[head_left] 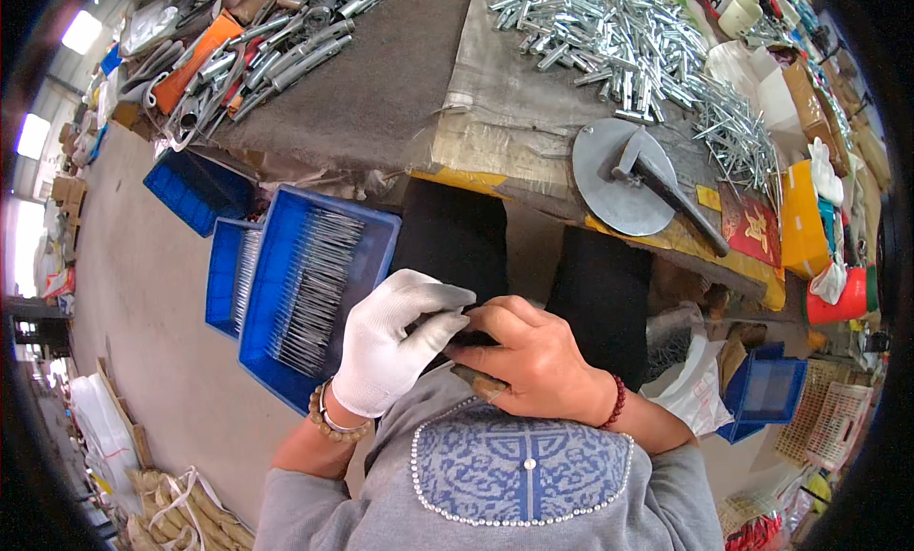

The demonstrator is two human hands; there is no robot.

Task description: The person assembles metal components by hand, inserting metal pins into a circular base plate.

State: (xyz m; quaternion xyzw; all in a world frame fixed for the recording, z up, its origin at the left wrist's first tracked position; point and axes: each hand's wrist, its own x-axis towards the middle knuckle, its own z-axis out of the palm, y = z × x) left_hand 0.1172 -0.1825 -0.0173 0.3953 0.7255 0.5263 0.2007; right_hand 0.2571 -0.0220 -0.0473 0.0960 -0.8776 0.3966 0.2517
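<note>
My left hand [386, 342], in a white knitted glove with greyed fingertips, is in front of my body with thumb and fingers pinched together. Against it, my bare right hand [543, 356] has its fingers curled in. Something small and dark lies between the fingertips, too hidden to name. A brownish covering shows at my right thumb. Left of my gloved hand, a blue plastic bin [255, 337] holds a row of thin shiny metal rods [319, 289]. A second blue bin [221, 294] with similar rods stands beside it.
Ahead is a workbench [381, 104] with a pile of metal tubular parts [609, 37], thin metal pins [738, 137] and a hammer [676, 204] on a round metal disc [600, 185]. Tools and pipes [276, 66] lie at its left. A blue crate [762, 389] stands at right.
</note>
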